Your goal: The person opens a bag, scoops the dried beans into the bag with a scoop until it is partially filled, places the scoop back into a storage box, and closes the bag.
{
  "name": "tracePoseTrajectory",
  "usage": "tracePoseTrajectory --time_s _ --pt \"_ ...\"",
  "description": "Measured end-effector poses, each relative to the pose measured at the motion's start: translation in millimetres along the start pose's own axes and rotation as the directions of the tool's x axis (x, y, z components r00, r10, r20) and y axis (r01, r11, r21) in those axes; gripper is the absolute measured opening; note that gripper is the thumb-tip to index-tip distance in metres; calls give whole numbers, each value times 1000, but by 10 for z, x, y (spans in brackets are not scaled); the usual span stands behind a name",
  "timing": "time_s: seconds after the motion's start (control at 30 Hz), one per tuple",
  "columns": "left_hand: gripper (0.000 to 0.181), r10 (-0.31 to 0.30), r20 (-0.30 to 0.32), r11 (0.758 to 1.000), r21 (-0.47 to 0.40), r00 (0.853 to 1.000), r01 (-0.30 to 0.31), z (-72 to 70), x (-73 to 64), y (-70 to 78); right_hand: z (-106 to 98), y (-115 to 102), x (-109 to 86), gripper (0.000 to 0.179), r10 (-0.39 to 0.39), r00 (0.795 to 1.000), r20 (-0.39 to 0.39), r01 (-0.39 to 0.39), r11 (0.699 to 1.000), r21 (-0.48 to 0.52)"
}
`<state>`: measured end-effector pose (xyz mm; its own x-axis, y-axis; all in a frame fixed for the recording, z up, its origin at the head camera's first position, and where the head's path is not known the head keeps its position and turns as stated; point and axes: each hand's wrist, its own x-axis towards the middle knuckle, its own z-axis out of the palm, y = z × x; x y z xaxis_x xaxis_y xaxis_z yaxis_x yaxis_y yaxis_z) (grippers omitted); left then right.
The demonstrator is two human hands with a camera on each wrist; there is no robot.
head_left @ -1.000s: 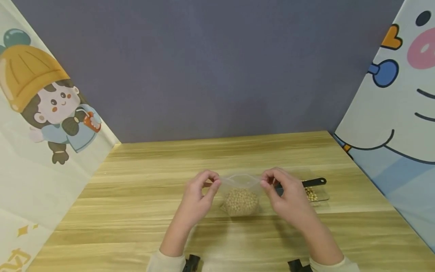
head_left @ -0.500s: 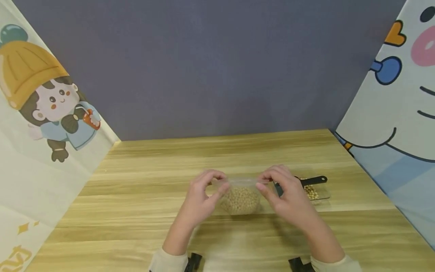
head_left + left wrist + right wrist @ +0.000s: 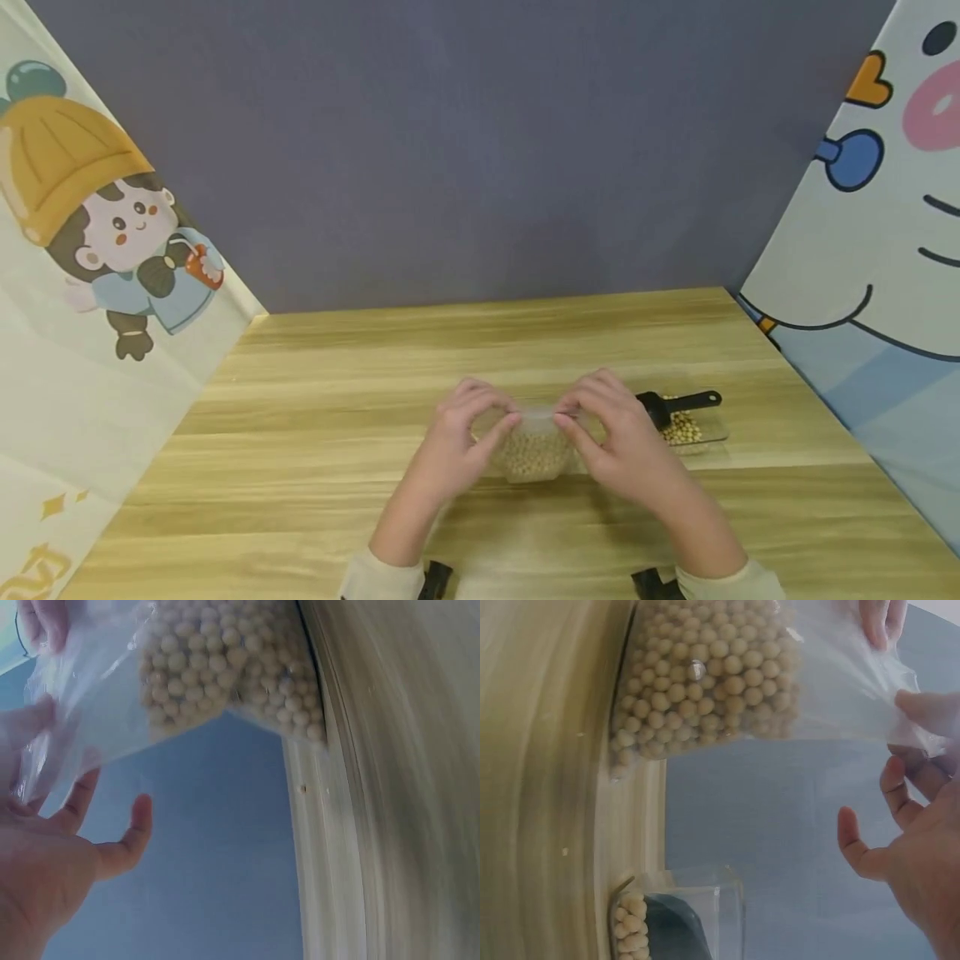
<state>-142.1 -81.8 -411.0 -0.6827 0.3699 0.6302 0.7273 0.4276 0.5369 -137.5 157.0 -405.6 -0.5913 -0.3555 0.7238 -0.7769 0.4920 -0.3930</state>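
Note:
A clear zip bag (image 3: 534,450) partly filled with round beige soybeans (image 3: 705,675) stands on the table between both hands. My left hand (image 3: 468,433) pinches the bag's top edge on the left between thumb and index finger. On the other side, my right hand (image 3: 618,433) pinches the same edge, a short gap away. In the left wrist view the lower fingers of the left hand (image 3: 60,855) are spread off the plastic. The right wrist view has the right hand (image 3: 922,847) with thumb and forefinger on the bag's mouth. Whether the seal is closed cannot be made out.
Right of the right hand, a clear container (image 3: 716,437) holds more soybeans and a black scoop (image 3: 660,409), its handle pointing right. The wood-grain table (image 3: 360,350) ends at a grey back panel (image 3: 480,167). Printed cartoon panels (image 3: 862,275) flank both sides.
Both hands have moved closer together along the bag's top edge. The mouth, gaping a second ago, now looks flattened. More of the scoop shows beside the right hand.

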Motion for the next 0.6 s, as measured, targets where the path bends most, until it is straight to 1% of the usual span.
tracePoseTrajectory --time_s 0.07,0.17,0.27,0.37,0.4,0.47,0.53,0.57,0.6 --pt "6 10 10 1000 -4 1000 -10 16 6 9 4 4 5 15 -28 1000 -2 28 1000 5" --pt "6 19 4 1000 -12 1000 -19 26 27 25 -13 -2 35 11 -25 1000 8 25 1000 -18" --pt "6 26 10 1000 9 1000 -26 22 50 44 -37 -20 89 12 -4 998 66 8 998 -65" --pt "10 11 53 1000 25 999 -13 1 82 59 -64 -39 140 12 31 990 135 -14 992 -128" --pt "12 2 75 1000 28 997 -4 -12 93 61 -72 -45 152 12 43 987 155 -19 989 -150" --pt "12 -49 96 998 32 994 46 -59 98 60 -93 -57 162 11 72 981 180 -37 981 -191" --pt "10 -102 93 995 30 990 100 -121 95 55 -111 -73 162 11 104 975 197 -60 973 -221" --pt "7 -119 88 993 31 989 117 -153 91 53 -119 -82 162 11 120 971 206 -71 970 -231" --pt "5 -125 79 992 35 989 122 -178 85 45 -127 -94 166 11 131 968 214 -79 968 -239"
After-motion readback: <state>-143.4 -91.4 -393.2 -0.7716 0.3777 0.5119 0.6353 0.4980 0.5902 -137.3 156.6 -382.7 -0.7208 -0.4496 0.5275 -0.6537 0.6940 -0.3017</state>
